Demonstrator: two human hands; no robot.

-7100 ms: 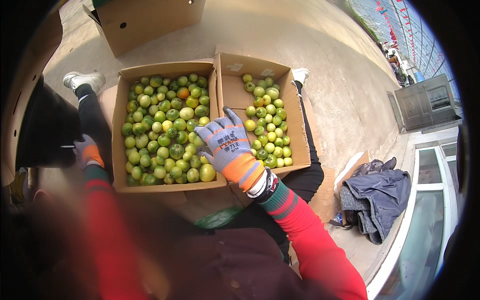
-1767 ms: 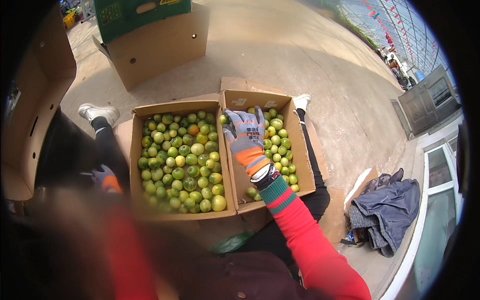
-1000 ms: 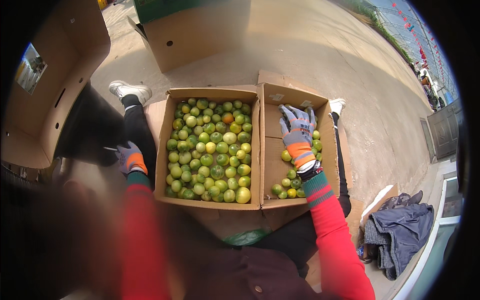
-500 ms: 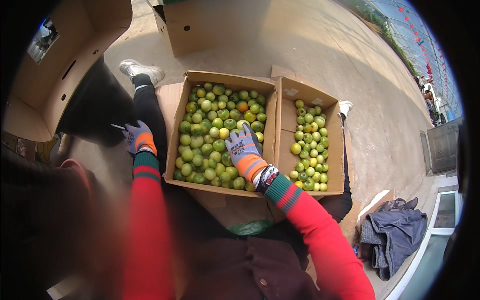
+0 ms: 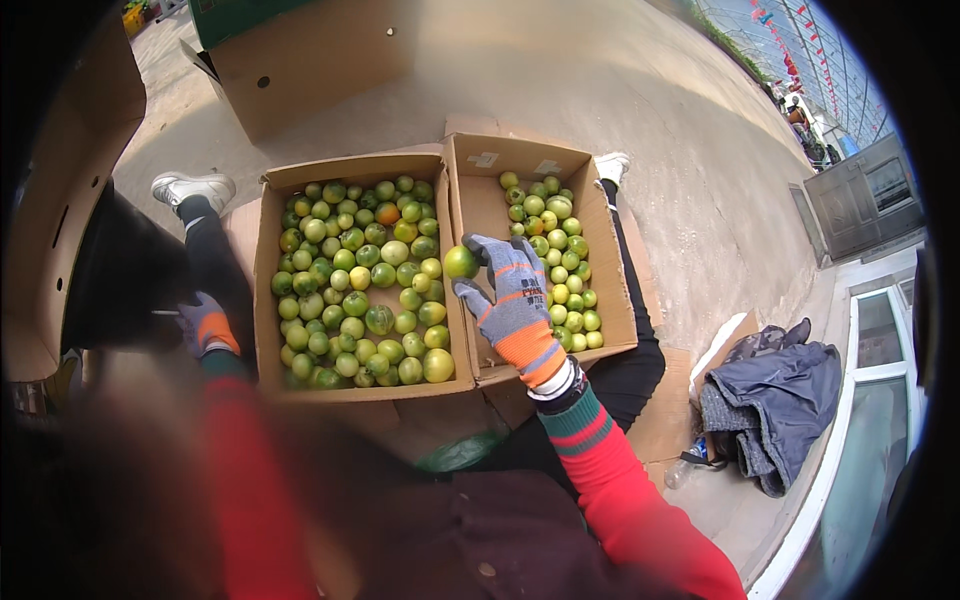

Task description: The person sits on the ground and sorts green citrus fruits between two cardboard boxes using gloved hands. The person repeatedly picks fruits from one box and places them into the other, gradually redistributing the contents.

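My right hand [image 5: 515, 300], in a grey and orange glove, pinches a green tomato [image 5: 461, 262] between thumb and fingers. It holds the tomato above the wall between two cardboard boxes. The left box [image 5: 468, 372] is wide and filled with green tomatoes [image 5: 352, 280], a few of them turning orange. In the narrower right box [image 5: 487, 205], smaller green tomatoes [image 5: 577, 285] lie toward the right side. My left hand [image 5: 207, 325], gloved alike, rests by my left leg, closed around a thin pale stick [image 5: 165, 313] whose kind I cannot make out.
A large cardboard box [image 5: 320, 75] stands beyond the tomato boxes; another open carton [image 5: 70, 160] is at the far left, beside a black container [image 5: 125, 270]. At right, a dark jacket [image 5: 770, 400] lies near a white-framed window [image 5: 880, 400]. Green plastic [image 5: 460, 452] lies before me.
My right hand has come up out of the left box and moved right with a green tomato in it. The whole view has shifted, while my left hand stays by my leg.
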